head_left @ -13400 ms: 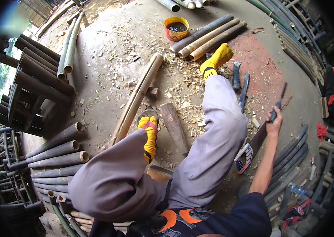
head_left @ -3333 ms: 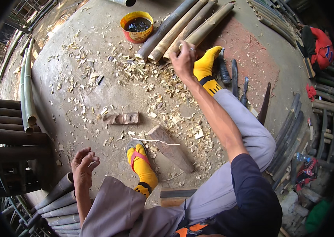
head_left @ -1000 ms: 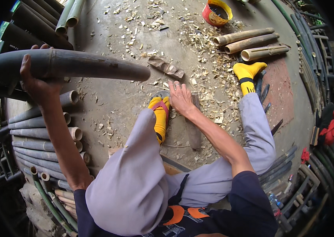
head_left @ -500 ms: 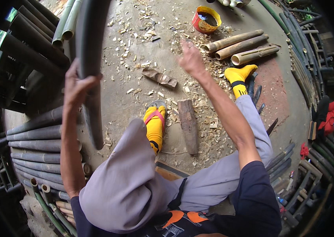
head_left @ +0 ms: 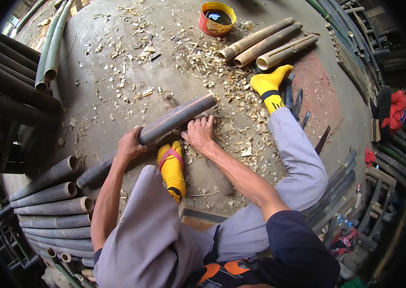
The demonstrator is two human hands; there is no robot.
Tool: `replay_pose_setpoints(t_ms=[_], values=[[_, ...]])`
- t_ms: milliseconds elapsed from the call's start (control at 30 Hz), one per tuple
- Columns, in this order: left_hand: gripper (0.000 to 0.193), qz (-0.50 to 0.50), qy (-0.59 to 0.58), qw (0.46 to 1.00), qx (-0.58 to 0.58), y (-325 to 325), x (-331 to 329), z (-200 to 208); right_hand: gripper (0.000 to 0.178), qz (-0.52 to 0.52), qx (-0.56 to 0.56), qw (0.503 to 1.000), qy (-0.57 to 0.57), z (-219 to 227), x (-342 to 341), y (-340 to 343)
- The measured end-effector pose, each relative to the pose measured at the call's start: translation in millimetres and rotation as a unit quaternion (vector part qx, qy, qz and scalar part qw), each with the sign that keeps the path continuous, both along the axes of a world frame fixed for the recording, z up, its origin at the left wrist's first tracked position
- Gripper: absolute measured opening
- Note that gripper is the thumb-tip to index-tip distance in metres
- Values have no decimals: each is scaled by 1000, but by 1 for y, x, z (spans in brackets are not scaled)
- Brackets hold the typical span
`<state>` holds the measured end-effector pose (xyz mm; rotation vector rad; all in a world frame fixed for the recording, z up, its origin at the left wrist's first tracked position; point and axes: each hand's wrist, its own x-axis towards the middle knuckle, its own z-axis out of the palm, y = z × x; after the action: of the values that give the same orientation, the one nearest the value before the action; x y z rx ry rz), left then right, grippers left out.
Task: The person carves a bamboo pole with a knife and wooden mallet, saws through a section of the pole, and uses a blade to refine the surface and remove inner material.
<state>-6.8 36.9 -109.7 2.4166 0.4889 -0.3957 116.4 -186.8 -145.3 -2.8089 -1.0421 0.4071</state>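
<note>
Currently in hand: dark bamboo pole [head_left: 179, 118], slanting from the lower left to the upper right in front of the person, with a pale brown stripe along its upper face.
Left hand [head_left: 130, 145]: fingers wrapped around the pole partway along its length, grasping it.
Right hand [head_left: 199, 133]: fingers curled, just beside the underside of the pole near its far end; whether they grip or merely touch it cannot be told.
Left foot [head_left: 172, 170]: yellow sock, red-strapped sandal; toes adjacent to the pole, between the two hands.
Right foot [head_left: 271, 85]: yellow sock, extended forward, near three cut bamboo lengths [head_left: 266, 44] lying side by side.
Bucket [head_left: 217, 20]: red and yellow, upright, containing dark liquid; located to the left of the three lengths.
Tools: dark-bladed tool [head_left: 323, 139] on the floor beside the right leg; further dark tools [head_left: 298, 103] near the right foot.
Floor [head_left: 100, 103]: pale wood chips [head_left: 234, 98] scattered across it, densest near the right foot.
Lower left: stacked bamboo poles [head_left: 55, 208], mostly dark, with several open ends facing the person.
</note>
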Motion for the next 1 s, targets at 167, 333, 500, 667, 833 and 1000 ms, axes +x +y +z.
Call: replay_pose_setpoints(t_ms=[167,333,500,667,833,1000], values=[[68,0,-33,998,51,-1,-13,-10,64,-35,142,983,-114,15,-27,-41],[59,94,-196,976,17,-14,-16,16,94,-167,162,961,150,23,-54,-98],[41,201,-310,873,-317,-43,-28,160,92,-251,148,932,216,32,-50,-134],[31,-63,-563,667,-484,-108,-85,297,75,-225,143,963,31,55,-46,-178],[26,-110,-598,618,-498,-167,-117,336,48,-270,305,913,32,147,-54,-204],[26,-180,-606,599,-491,-169,-137,343,29,-327,487,807,-65,217,-78,-273]])
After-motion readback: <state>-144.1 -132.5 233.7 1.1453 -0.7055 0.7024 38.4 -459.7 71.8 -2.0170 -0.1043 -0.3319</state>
